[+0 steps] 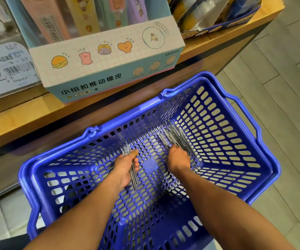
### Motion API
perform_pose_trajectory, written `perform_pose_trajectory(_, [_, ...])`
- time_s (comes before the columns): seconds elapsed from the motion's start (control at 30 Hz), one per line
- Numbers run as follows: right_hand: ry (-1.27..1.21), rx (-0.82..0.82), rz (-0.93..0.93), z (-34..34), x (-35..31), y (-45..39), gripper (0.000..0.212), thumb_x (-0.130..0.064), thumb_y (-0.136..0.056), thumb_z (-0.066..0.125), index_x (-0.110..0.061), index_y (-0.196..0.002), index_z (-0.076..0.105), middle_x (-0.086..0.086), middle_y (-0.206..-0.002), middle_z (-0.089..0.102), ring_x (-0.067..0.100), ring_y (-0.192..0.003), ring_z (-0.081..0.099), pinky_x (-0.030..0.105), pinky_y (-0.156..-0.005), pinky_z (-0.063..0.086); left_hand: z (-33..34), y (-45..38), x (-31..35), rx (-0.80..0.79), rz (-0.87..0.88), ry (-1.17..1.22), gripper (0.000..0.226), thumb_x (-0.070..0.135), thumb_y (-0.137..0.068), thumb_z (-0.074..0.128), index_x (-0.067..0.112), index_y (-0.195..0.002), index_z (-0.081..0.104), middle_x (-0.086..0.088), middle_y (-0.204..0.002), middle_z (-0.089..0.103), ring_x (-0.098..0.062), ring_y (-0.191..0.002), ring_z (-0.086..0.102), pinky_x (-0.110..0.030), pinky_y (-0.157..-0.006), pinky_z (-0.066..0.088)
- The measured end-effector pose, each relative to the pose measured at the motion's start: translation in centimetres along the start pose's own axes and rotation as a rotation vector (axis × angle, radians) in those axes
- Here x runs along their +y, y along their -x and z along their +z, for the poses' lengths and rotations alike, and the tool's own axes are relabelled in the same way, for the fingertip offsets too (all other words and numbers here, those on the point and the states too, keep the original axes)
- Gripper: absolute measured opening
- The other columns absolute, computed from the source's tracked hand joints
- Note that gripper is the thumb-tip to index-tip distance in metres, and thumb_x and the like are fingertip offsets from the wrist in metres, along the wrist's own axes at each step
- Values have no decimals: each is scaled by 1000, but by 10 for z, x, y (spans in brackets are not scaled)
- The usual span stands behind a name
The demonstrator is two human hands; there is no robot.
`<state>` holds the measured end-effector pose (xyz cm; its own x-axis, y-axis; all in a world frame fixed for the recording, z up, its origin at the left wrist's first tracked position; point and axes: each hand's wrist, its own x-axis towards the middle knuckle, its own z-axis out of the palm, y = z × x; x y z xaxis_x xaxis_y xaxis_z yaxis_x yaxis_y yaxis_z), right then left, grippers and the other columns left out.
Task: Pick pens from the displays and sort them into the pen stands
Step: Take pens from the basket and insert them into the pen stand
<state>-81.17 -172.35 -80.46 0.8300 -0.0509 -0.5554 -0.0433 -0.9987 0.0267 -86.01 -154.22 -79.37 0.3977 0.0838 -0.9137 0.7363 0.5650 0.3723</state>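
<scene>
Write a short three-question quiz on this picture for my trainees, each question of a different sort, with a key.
1. True or false: both hands are inside the blue basket.
2. The left hand holds: A) an eraser, B) a bundle of clear pens, C) nothing.
3. Fill in: the eraser display box stands on a wooden ____ behind the basket.

Key
1. True: the right hand is down there too, closed on a second bunch of pens lying on the basket floor.
2. B.
3. Shelf.
</scene>
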Motion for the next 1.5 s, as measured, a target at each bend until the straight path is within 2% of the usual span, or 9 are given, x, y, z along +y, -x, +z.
perform_pose_trajectory(0.23, [-230, 2, 68, -17, -9, 6, 22, -22, -90, 63, -6, -105, 58, 12, -97, 68, 28, -81, 63, 29, -62, 44, 1, -1, -2, 6, 0, -9, 5, 17, -94, 66, 12, -96, 66, 3, -52, 53, -9, -42, 44, -23, -40, 40])
perform_pose_trajectory(0.4, [-645, -342, -190, -19, -25, 17, 15, -16, -86, 71, -10, -90, 58, 13, -83, 67, 21, -67, 60, 41, -71, 57, 4, -1, 0, 7, 20, -17, 16, 23, -86, 75, 12, -93, 67, 1, -63, 51, -11, -46, 39, -25, -40, 37])
perform_pose_trajectory(0.67, [-860, -605, -355, -17, -42, 29, 21, -16, -78, 80, -5, -88, 65, 6, -69, 65, 12, -52, 58, 28, -57, 51, 3, 1, 0, -1, -18, 11, 42, 17, -82, 78, 3, -115, 56, -11, -76, 59, -25, -62, 55, -32, -50, 48])
perform_pose_trajectory(0.77, [-783, -473, -279, -19, -35, 21, 25, -35, -81, 76, -12, -84, 66, 6, -77, 71, 13, -62, 65, 26, -62, 56, 3, -1, -1, 37, -17, -53, 26, 14, -87, 72, 3, -107, 61, -3, -62, 53, -17, -51, 49, -30, -49, 44])
perform_pose_trajectory(0.83, [-631, -190, -150, -19, -24, 11, 14, -29, -89, 68, -16, -88, 61, 7, -87, 69, 20, -79, 67, 34, -75, 57, 2, -2, -1, 38, -20, -69, 9, 13, -91, 65, 5, -95, 64, 0, -52, 49, -14, -46, 43, -25, -44, 39])
perform_pose_trajectory(0.93, [-442, 85, -23, -16, -5, 0, 11, -13, -91, 59, -14, -100, 53, 5, -95, 61, 22, -80, 58, 31, -68, 44, 3, -1, 0, 17, -30, -34, 4, 8, -95, 60, 4, -96, 63, -2, -53, 56, -16, -52, 55, -25, -45, 47])
perform_pose_trajectory(1.13, [-227, -35, 53, -3, 3, -2, 36, 0, -92, 52, -6, -128, 44, 12, -100, 66, 27, -86, 62, 31, -66, 44, 3, 2, 1, -62, -41, -11, 6, 2, -94, 61, 5, -96, 65, -9, -74, 71, -19, -65, 66, -31, -61, 54])
perform_pose_trajectory(1.33, [-247, -187, 22, -14, -11, -1, 13, -18, -86, 65, -8, -80, 60, 11, -81, 64, 27, -71, 60, 31, -61, 48, 0, 4, 1, -107, -37, 4, 8, 13, -95, 62, 7, -97, 67, -5, -69, 66, -17, -61, 60, -30, -62, 50])
perform_pose_trajectory(1.5, [-665, -385, -135, -27, -27, 4, 3, -8, -84, 68, -7, -85, 66, 6, -70, 64, 17, -61, 59, 34, -71, 55, 0, 3, 0, -94, -33, 43, 13, 21, -93, 66, 11, -100, 71, -5, -74, 68, -19, -66, 62, -33, -67, 49])
